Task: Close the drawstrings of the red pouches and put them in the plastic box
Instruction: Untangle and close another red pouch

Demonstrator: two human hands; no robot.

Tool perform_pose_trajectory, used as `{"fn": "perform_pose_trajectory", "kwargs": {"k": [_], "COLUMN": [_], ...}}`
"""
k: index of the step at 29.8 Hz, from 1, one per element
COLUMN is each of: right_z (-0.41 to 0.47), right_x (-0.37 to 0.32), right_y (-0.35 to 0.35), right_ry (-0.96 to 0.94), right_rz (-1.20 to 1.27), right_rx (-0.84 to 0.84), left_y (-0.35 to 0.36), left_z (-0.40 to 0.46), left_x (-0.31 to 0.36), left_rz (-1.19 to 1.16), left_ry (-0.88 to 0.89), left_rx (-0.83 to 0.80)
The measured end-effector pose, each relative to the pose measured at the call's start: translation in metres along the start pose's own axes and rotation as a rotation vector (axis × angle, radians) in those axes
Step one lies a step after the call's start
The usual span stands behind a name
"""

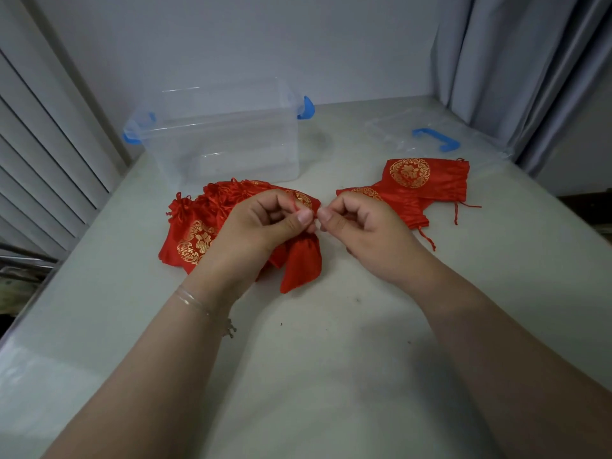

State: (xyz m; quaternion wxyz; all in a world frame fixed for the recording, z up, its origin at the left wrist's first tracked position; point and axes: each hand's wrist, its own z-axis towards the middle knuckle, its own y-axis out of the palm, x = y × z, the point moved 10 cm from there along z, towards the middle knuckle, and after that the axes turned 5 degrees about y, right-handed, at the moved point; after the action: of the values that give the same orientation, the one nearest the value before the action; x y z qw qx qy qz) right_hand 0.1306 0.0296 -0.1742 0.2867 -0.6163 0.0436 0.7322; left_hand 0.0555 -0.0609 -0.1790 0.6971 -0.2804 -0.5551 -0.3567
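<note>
A red pouch [303, 263] hangs between my hands just above the table. My left hand [265, 223] pinches its red drawstring at the top, and my right hand [361, 223] pinches the string from the other side, thumbs nearly touching. Left of it lies a heap of red pouches [195, 233] with gathered tops and gold emblems. To the right lie flat red pouches [427, 177] with loose strings trailing. The clear plastic box [228, 140] with blue latches stands behind the heap, with nothing red visible inside.
The box's clear lid [430, 134] with a blue handle lies at the back right. A grey curtain [516, 67] hangs at the right, slatted panels [39, 154] at the left. The white table [298, 342] ends in edges on both sides.
</note>
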Motion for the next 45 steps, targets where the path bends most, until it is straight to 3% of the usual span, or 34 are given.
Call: {"fn": "perform_pose_trajectory", "kwargs": {"k": [6, 11, 15, 19, 23, 25, 30, 37, 42, 45], "right_z": [-0.005, -0.007, -0.011, -0.010, -0.010, -0.009, -0.012, -0.010, -0.009, -0.007], "right_x": [-0.008, -0.012, -0.015, -0.007, 0.019, 0.022, 0.010, -0.007, -0.009, -0.006], "right_y": [0.002, 0.005, 0.011, 0.017, 0.022, 0.017, 0.010, -0.015, -0.024, -0.023], "right_ry": [-0.040, -0.052, -0.054, 0.012, 0.254, 0.277, 0.155, -0.032, -0.069, -0.018], "right_rz": [-0.025, -0.004, 0.044, 0.069, 0.166, 0.208, 0.101, -0.295, -0.357, -0.336], "right_rx": [0.019, -0.010, -0.058, -0.018, 0.029, 0.084, 0.125, 0.270, 0.321, 0.269], "left_y": [-0.004, -0.003, 0.007, 0.011, 0.008, 0.007, 0.000, 0.003, 0.004, -0.008], "left_z": [-0.001, -0.003, -0.004, -0.001, 0.000, 0.000, 0.003, 0.003, 0.003, 0.003], "left_x": [0.022, 0.028, 0.025, 0.004, -0.003, -0.001, -0.004, -0.020, -0.015, -0.012], "left_rz": [0.272, 0.299, 0.165, -0.161, -0.107, -0.095, -0.107, -0.016, 0.062, 0.029], "left_ry": [0.184, 0.256, 0.235, 0.121, 0.145, 0.153, 0.094, -0.070, -0.042, -0.028], "left_rx": [0.005, -0.015, -0.104, -0.031, 0.085, 0.114, 0.112, 0.005, 0.025, 0.089]}}
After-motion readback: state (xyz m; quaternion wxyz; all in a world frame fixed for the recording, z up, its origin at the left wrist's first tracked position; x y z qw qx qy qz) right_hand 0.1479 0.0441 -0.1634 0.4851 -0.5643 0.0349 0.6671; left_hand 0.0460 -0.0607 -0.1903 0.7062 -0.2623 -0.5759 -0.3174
